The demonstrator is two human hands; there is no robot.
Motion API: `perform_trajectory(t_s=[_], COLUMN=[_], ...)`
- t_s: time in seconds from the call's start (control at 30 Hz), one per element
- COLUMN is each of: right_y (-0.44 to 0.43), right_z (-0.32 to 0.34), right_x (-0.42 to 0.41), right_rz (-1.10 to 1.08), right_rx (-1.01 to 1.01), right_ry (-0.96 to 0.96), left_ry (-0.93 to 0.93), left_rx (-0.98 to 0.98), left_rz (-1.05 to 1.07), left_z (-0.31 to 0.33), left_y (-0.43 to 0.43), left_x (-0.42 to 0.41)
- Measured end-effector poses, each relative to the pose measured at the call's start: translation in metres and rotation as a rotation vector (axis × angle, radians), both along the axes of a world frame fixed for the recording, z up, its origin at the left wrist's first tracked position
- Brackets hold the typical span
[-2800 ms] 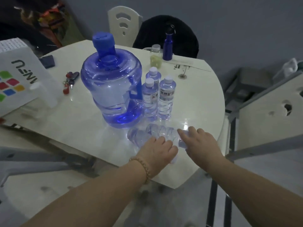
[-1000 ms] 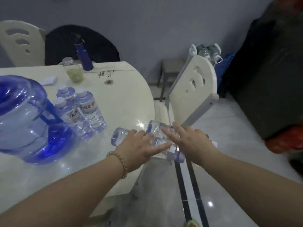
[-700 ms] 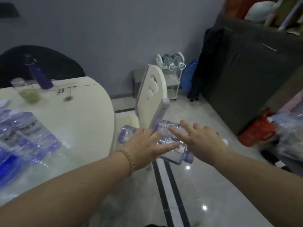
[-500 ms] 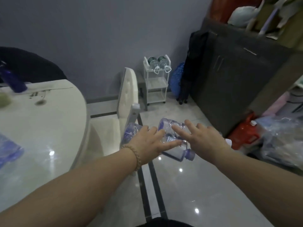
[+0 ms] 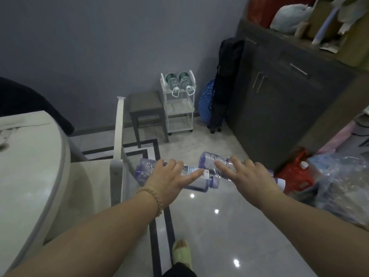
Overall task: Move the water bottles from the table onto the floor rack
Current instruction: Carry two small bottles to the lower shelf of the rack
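Note:
My left hand [image 5: 169,179] grips a clear water bottle [image 5: 144,169] lying sideways, its cap pointing right. My right hand [image 5: 246,177] grips a second clear bottle [image 5: 208,159], also sideways, with its white cap poking out past my wrist. Both bottles hang in the air above the tiled floor, side by side. The white floor rack [image 5: 179,105] stands against the far wall, and two bottles [image 5: 178,80] lie on its top shelf. Its lower shelves look bare. The round table [image 5: 30,166] is at my left edge.
A white chair [image 5: 118,148] stands between me and the table. A grey stool [image 5: 146,108] sits left of the rack, a dark folded cart [image 5: 224,80] and blue bag to its right. A dark cabinet [image 5: 283,100], a red container [image 5: 295,174] and plastic bags line the right.
I turned right, away from the table, carrying both bottles off its edge. The big jug and standing bottles have left view; the rack has come into view and nearer.

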State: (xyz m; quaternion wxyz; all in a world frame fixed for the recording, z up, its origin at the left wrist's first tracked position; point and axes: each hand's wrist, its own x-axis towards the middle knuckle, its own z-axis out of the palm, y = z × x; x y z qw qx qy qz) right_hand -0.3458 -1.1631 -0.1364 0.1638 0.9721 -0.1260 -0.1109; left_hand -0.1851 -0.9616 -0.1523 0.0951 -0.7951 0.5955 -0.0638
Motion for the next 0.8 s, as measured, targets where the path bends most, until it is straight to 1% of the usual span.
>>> perform_trajectory(t_s=[0.23, 0.33, 0.57, 0.63, 0.8], right_y=[-0.102, -0.147, -0.227, -0.248, -0.306], right_z=[-0.025, -0.026, -0.036, -0.047, -0.081], right_x=[0.095, 0.144, 0.245, 0.27, 0.348], right_rz=[-0.043, -0.08, -0.105, -0.086, 0.048], right_rx=[0.043, 0.051, 0.074, 0.098, 0.146], right_ry=[-0.045, -0.054, -0.059, -0.029, 0.009], left_ry=[0.022, 0.068, 0.046, 0.052, 0.097], left_rx=[0.045, 0.043, 0.015, 0.03, 0.071], left_rz=[-0.06, -0.046, -0.072, -0.055, 0.018], left_z=[-0.026, -0.025, -0.023, -0.032, -0.063], left_y=[-0.11, -0.157, -0.236, -0.252, -0.294], left_x=[0.109, 0.159, 0.263, 0.285, 0.339])
